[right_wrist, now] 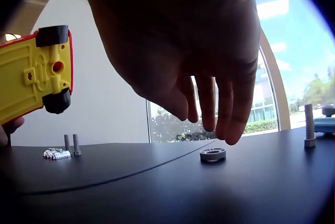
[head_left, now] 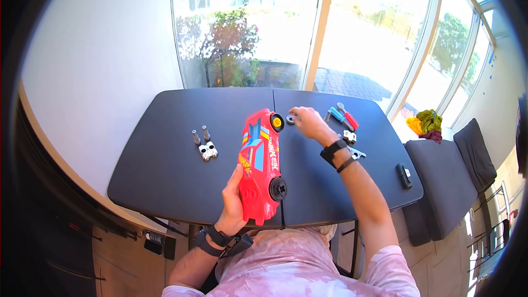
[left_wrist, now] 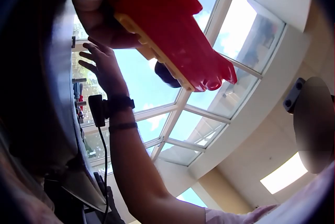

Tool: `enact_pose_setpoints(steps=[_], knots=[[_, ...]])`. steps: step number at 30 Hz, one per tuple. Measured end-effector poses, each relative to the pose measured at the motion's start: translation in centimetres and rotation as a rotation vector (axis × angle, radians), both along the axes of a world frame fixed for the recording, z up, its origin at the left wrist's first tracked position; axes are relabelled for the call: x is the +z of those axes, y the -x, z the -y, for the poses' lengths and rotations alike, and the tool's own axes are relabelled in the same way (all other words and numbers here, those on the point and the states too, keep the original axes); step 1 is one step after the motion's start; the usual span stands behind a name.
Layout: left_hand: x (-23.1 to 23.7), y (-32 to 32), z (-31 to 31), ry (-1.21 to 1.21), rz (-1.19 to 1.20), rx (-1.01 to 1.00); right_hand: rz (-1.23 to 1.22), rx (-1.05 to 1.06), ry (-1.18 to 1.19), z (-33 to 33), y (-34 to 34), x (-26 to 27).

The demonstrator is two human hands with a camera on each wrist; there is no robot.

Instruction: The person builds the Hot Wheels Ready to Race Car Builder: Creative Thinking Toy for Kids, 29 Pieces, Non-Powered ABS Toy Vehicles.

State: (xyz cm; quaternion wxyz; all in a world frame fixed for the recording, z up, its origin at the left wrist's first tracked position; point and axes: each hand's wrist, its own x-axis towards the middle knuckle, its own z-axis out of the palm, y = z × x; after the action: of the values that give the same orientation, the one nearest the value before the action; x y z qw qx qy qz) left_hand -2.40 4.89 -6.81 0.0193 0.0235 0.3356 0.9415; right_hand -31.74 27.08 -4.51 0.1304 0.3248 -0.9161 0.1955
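My left hand (head_left: pixel 233 203) grips a red toy car (head_left: pixel 258 170) by its lower end and holds it up over the table, nose and tail pointing near and far. One wheel (head_left: pixel 276 122) shows a yellow hub, while the nearer wheel (head_left: pixel 278 188) is all black. In the right wrist view the yellow underside (right_wrist: pixel 31 77) faces the camera. My right hand (head_left: pixel 311 124) reaches over the far part of the table, fingers loosely bent downward. Just under its fingertips a grey ring (right_wrist: pixel 213 154) lies on the tabletop, with a visible gap between them.
On the dark table (head_left: pixel 159 170), a silvery engine-like piece (head_left: pixel 208 150) and two grey bolts (head_left: pixel 196 136) lie at the left. Tools with blue (head_left: pixel 337 115) and red (head_left: pixel 350 121) handles lie far right, near another silvery piece (head_left: pixel 348 136). A black object (head_left: pixel 404 176) sits by the right edge.
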Motion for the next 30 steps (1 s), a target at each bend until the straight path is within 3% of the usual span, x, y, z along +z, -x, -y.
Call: enact_pose_setpoints(steps=[4, 10, 16, 20, 26, 30], knots=[[-1.3, 0.7, 0.2, -0.042, -0.007, 0.0, -0.07, -0.072, -0.005, 0.7, 0.9, -4.6], [-1.6, 0.8, 0.3, -0.078, -0.016, -0.023, -0.021, 0.0, -0.162, 0.2, 0.0, -2.0], [-1.3, 0.9, 0.1, -0.082, -0.004, -0.008, 0.19, 0.127, 0.522, 0.9, -6.9, 3.6], [-0.7, 0.6, 0.1, -0.065, -0.008, -0.017, 0.28, 0.349, 0.79, 0.7, -11.5, 6.8], [-0.7, 0.4, 0.3, -0.083, 0.004, -0.05, 0.108, 0.446, 0.602, 1.3, -15.3, 9.5], [-0.9, 0.5, 0.3, -0.069, -0.019, -0.05, 0.093, 0.392, 0.545, 1.4, -15.8, 9.9]])
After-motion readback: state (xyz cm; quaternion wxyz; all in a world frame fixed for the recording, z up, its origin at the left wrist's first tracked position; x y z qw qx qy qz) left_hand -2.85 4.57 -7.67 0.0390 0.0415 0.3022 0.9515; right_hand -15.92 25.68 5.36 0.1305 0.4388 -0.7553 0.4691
